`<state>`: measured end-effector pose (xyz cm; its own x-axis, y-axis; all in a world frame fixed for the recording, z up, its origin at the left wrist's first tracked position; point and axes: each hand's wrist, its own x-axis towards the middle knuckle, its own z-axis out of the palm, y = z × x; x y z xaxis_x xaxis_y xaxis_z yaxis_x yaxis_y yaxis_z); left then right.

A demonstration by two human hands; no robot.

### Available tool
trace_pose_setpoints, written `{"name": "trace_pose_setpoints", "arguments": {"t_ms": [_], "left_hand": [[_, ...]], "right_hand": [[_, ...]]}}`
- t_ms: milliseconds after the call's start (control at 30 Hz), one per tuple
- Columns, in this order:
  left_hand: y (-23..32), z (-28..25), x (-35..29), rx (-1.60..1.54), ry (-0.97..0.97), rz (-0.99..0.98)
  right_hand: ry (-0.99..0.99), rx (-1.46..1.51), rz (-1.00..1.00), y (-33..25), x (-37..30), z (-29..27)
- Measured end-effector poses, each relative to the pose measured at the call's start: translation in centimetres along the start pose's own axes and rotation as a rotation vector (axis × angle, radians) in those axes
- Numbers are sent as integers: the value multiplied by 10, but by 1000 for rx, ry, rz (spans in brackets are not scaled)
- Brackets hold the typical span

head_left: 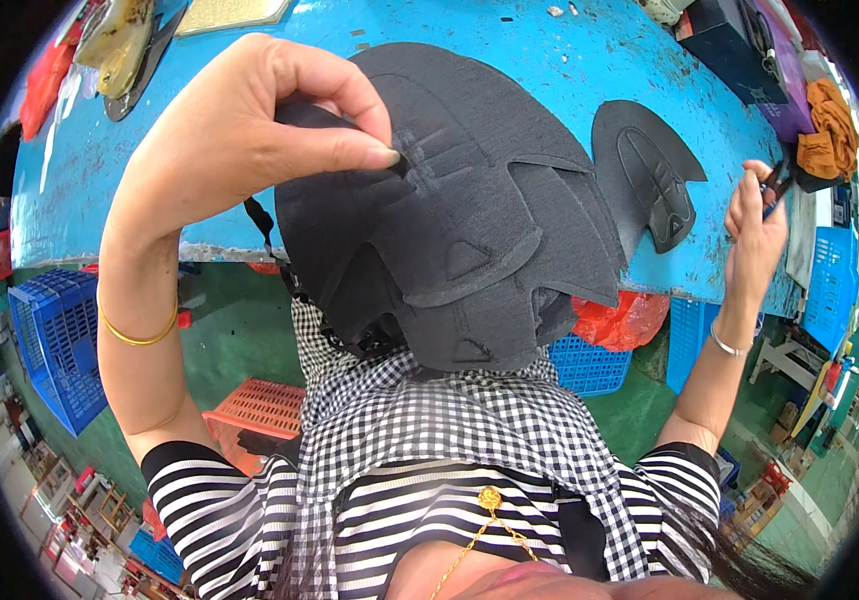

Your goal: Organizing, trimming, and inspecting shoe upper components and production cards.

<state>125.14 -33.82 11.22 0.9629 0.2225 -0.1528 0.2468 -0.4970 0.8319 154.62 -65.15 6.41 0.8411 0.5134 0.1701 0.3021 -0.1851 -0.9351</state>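
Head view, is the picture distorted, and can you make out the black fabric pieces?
Head view: fisheye bending shows toward the black rim; bright light leaves raised ridges readable on the black fabric pieces; the left hand looks sharp, without obvious motion blur.

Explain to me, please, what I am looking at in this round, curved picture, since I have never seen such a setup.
There is no robot here: these are a person's own bare hands, seen from above by a wide fisheye camera worn on the head, which bends straight edges. A stack of black fabric pieces lies partly on the blue table and overhangs its near edge. A separate black piece lies to its right. The left hand brings thumb and forefinger together over the stack; whether they pinch anything is unclear. The right hand holds a dark tool, mostly hidden by the fingers.
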Motion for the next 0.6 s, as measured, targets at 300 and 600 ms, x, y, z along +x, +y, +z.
{"name": "trace_pose_setpoints", "arguments": {"t_ms": [300,600], "left_hand": [[9,-5,-2,-5,37,-41],[7,-2,-8,44,35,18]], "right_hand": [[-1060,-745,-1030,-95,-52,125],[-1073,-841,-1115,-96,-54,118]]}}
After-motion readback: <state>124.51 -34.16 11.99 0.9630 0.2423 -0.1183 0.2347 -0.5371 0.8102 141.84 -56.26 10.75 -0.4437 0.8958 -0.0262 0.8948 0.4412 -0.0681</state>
